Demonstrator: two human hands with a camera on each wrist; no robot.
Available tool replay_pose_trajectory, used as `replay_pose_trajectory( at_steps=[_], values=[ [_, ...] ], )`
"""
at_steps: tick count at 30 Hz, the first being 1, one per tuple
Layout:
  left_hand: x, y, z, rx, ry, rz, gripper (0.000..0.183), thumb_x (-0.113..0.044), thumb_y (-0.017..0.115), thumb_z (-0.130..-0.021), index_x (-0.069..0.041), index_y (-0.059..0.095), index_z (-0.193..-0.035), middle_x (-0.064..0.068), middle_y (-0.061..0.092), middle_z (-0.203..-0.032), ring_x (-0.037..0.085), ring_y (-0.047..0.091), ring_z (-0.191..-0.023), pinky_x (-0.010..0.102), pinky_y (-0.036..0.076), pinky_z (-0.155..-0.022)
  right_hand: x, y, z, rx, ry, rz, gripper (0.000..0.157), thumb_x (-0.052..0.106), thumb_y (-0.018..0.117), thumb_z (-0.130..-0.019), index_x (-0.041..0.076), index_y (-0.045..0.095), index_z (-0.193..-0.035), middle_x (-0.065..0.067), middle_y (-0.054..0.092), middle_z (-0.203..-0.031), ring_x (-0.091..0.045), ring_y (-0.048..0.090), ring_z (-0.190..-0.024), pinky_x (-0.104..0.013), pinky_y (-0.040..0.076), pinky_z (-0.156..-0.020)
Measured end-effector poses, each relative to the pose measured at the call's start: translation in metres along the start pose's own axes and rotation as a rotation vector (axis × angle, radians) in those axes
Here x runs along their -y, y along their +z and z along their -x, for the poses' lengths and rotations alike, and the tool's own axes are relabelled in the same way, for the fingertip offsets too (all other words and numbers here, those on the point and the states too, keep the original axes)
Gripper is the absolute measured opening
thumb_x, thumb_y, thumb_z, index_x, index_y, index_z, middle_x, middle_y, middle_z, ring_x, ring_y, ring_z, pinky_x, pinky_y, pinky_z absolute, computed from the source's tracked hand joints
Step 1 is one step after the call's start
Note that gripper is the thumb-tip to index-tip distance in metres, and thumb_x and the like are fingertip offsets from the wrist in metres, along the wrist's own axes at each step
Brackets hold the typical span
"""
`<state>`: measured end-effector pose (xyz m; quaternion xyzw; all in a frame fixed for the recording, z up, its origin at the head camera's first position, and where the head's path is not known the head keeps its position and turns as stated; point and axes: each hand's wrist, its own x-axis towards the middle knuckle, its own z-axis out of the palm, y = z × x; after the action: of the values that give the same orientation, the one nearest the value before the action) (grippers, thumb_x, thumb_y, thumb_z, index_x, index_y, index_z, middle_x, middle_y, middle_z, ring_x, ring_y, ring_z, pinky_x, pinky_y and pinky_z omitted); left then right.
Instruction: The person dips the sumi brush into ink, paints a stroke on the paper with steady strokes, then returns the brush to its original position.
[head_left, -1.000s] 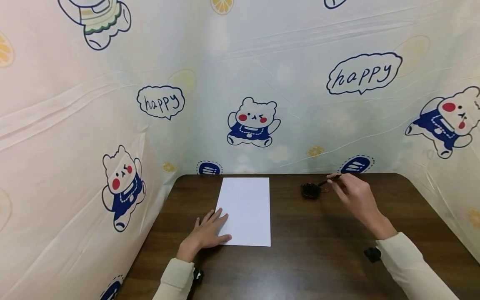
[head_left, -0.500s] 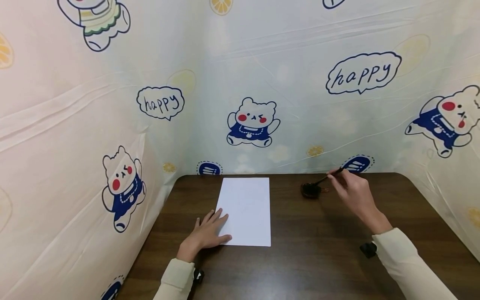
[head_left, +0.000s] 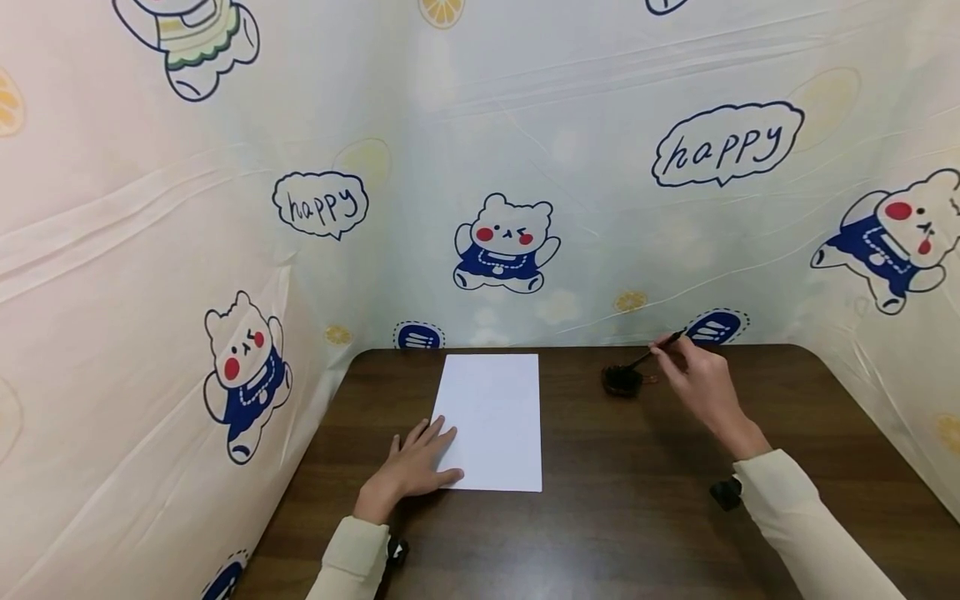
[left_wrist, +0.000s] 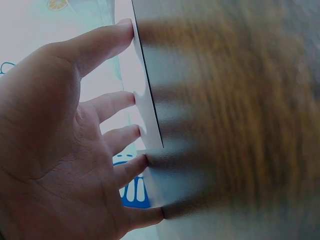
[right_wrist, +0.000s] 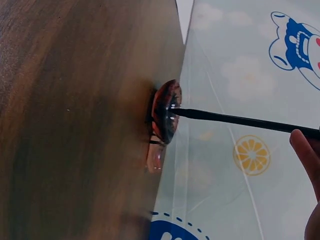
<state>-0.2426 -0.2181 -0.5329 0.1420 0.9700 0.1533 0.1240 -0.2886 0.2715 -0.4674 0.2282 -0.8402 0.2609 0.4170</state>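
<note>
A blank white sheet of paper [head_left: 498,417] lies on the brown table. My left hand [head_left: 408,468] rests with spread fingers on its left edge. In the left wrist view the thumb and nearer fingertips [left_wrist: 128,31] touch the paper, while the little finger touches the wood. My right hand [head_left: 705,383] pinches the shaft of a thin black brush [right_wrist: 235,119], held slanted. Its tip reaches into a small, dark, glossy reddish-brown dish [right_wrist: 162,117] with a short tab on one side. The dish stands on the table, to the right of the paper.
The wood-grain table [head_left: 622,533] ends at a straight back edge just behind the paper and dish. A printed sheet with bears [head_left: 506,246] and lettering hangs as walls behind and on both sides. Dark wrist cameras [head_left: 726,493] sit by the sleeves.
My right hand has shifted slightly left, and its brush stands at a steeper slant with the tip still at the dish. The left hand and paper have stayed in place.
</note>
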Motion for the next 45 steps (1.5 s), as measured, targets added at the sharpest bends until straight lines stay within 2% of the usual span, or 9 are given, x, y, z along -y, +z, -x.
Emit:
replay_pose_trajectory(
  at_steps=[8, 16, 23, 27, 40, 42, 45],
  values=[
    [-0.002, -0.001, 0.001, 0.003, 0.007, 0.004, 0.084, -0.056, 0.071, -0.098, -0.021, 0.039, -0.167, 0.009, 0.021, -0.179, 0.042, 0.016, -0.165, 0.083, 0.01, -0.121, -0.003, 0.008, 0.007, 0.031, 0.057, 0.016, 0.022, -0.002, 0.082, -0.09, 0.0, 0.07, -0.108, -0.015, 0.08, -0.094, -0.023, 0.074, -0.066, -0.019, 0.052, -0.057],
    [-0.003, -0.001, 0.003, -0.001, 0.004, 0.004, 0.084, -0.056, 0.071, -0.097, -0.02, 0.04, -0.166, 0.01, 0.022, -0.179, 0.042, 0.017, -0.165, 0.083, 0.01, -0.121, -0.002, 0.008, 0.006, 0.061, 0.14, 0.042, 0.015, 0.0, 0.079, -0.093, 0.0, 0.069, -0.105, -0.018, 0.079, -0.09, -0.028, 0.074, -0.065, -0.038, 0.053, -0.053],
    [-0.004, -0.001, 0.004, -0.001, 0.006, 0.006, 0.083, -0.055, 0.071, -0.098, -0.02, 0.04, -0.166, 0.01, 0.022, -0.179, 0.043, 0.017, -0.165, 0.083, 0.011, -0.121, 0.0, 0.003, 0.004, 0.083, 0.218, 0.071, 0.01, 0.003, 0.075, -0.096, -0.003, 0.071, -0.103, -0.022, 0.077, -0.089, -0.035, 0.076, -0.072, -0.053, 0.058, -0.06],
    [-0.003, -0.001, 0.003, -0.004, 0.008, 0.006, 0.084, -0.056, 0.071, -0.097, -0.02, 0.04, -0.166, 0.01, 0.022, -0.179, 0.043, 0.017, -0.165, 0.084, 0.01, -0.121, 0.001, 0.002, 0.004, 0.091, 0.242, 0.068, 0.01, 0.004, 0.074, -0.098, -0.003, 0.071, -0.105, -0.023, 0.078, -0.091, -0.037, 0.076, -0.075, -0.056, 0.058, -0.063],
    [-0.002, 0.0, 0.001, -0.002, 0.002, 0.002, 0.083, -0.055, 0.071, -0.098, -0.021, 0.04, -0.166, 0.009, 0.021, -0.179, 0.043, 0.015, -0.165, 0.083, 0.009, -0.122, 0.007, -0.004, -0.002, 0.024, 0.224, 0.056, 0.011, 0.003, 0.075, -0.095, -0.004, 0.072, -0.103, -0.02, 0.078, -0.088, -0.034, 0.077, -0.073, -0.052, 0.058, -0.061],
    [-0.002, -0.001, 0.001, -0.003, 0.003, 0.001, 0.083, -0.055, 0.07, -0.098, -0.02, 0.04, -0.166, 0.01, 0.021, -0.179, 0.043, 0.015, -0.165, 0.083, 0.008, -0.122, 0.008, -0.005, -0.003, 0.013, 0.228, 0.053, 0.011, 0.003, 0.075, -0.095, -0.004, 0.073, -0.103, -0.019, 0.079, -0.087, -0.033, 0.076, -0.072, -0.046, 0.057, -0.06],
    [-0.003, -0.001, 0.001, -0.004, 0.003, 0.003, 0.082, -0.055, 0.07, -0.098, -0.02, 0.04, -0.166, 0.01, 0.021, -0.179, 0.043, 0.015, -0.165, 0.084, 0.008, -0.122, 0.009, -0.006, -0.005, 0.002, 0.24, 0.046, 0.011, 0.004, 0.074, -0.096, -0.003, 0.073, -0.103, -0.019, 0.079, -0.086, -0.032, 0.076, -0.072, -0.025, 0.052, -0.061]
  ],
)
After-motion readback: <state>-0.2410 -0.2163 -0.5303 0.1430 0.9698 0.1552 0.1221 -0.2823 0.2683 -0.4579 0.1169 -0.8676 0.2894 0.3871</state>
